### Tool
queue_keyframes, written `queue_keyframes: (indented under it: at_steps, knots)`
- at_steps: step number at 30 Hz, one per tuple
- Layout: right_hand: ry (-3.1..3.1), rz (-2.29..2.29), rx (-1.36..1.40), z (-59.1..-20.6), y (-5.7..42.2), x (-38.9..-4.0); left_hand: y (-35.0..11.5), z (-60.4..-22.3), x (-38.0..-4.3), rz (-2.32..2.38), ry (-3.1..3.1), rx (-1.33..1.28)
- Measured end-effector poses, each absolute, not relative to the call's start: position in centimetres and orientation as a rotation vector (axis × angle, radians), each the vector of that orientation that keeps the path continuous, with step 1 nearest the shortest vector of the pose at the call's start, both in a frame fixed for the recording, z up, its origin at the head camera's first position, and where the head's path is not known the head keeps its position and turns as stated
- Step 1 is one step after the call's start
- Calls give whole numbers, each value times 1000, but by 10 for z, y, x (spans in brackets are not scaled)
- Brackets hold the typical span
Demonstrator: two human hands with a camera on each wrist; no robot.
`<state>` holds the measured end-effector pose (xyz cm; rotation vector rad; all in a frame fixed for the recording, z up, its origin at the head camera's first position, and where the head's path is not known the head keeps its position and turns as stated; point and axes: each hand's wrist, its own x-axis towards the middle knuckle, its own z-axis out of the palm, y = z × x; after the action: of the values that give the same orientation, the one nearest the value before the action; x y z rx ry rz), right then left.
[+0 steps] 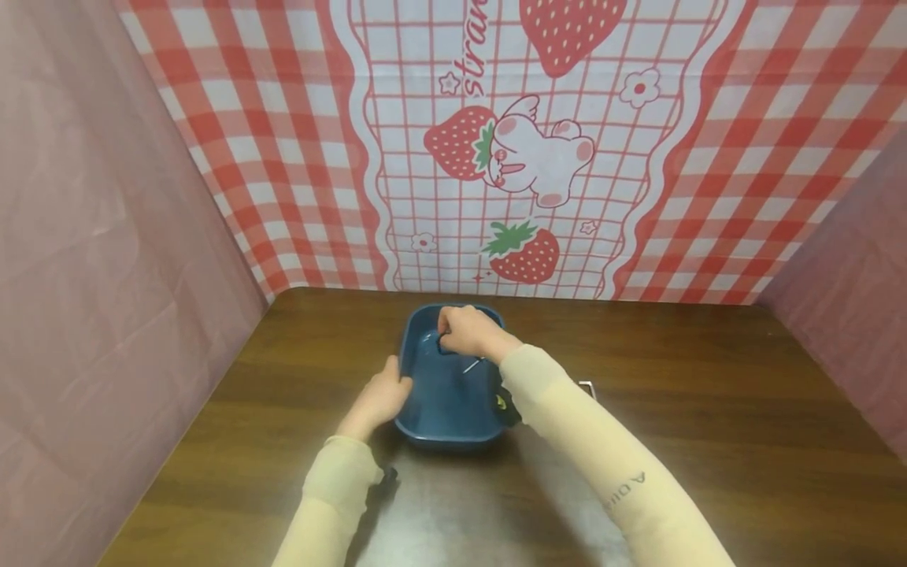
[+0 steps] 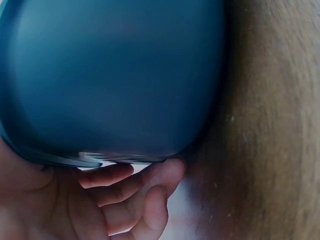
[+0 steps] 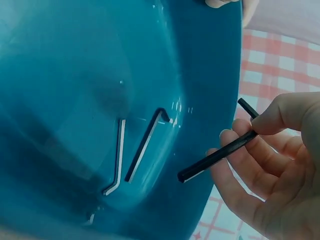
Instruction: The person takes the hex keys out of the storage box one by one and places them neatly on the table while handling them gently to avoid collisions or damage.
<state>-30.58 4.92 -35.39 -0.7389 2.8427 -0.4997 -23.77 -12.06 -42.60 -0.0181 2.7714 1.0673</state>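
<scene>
A deep blue basin (image 1: 449, 405) sits on the table in the head view. My left hand (image 1: 380, 392) holds its left side, thumb at the rim; in the left wrist view the fingers (image 2: 120, 187) lie along the outer wall. Over the basin's far part, my right hand (image 1: 468, 331) pinches a black hex key (image 3: 220, 156) between thumb and fingers, its long arm pointing toward the inside. Two more hex keys lie on the basin floor: a bent one (image 3: 119, 155) and another (image 3: 144, 145) beside the curved wall. A small metal end (image 3: 91, 218) shows near them, mostly hidden in shadow.
Right of the basin, a silver angled piece (image 1: 586, 387) lies on the brown wooden table (image 1: 708, 394), partly behind the right sleeve. A black object with a yellow mark (image 1: 505, 405) shows under the right forearm. A checked strawberry cloth (image 1: 510, 236) hangs behind, with pink cloth at both sides.
</scene>
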Motion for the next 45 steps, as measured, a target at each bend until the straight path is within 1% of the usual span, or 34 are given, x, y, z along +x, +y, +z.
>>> queue_keyframes:
  at_steps: [13,24,35,45]
  knots:
    - [2867,-783,-713,-352,81,-304,-120,-426,-240,1063,2774,-22]
    - [2927,-882,-667,-351,94,-299,-119,-427,-239,1081,2778,-16]
    - [2893,-1119,-643,-351,106,-298,-121,-431,-235,1089,2760,-30]
    - [2894,-1192,-551,-342,117,-295,-120,-429,-236,1103,2771,-13]
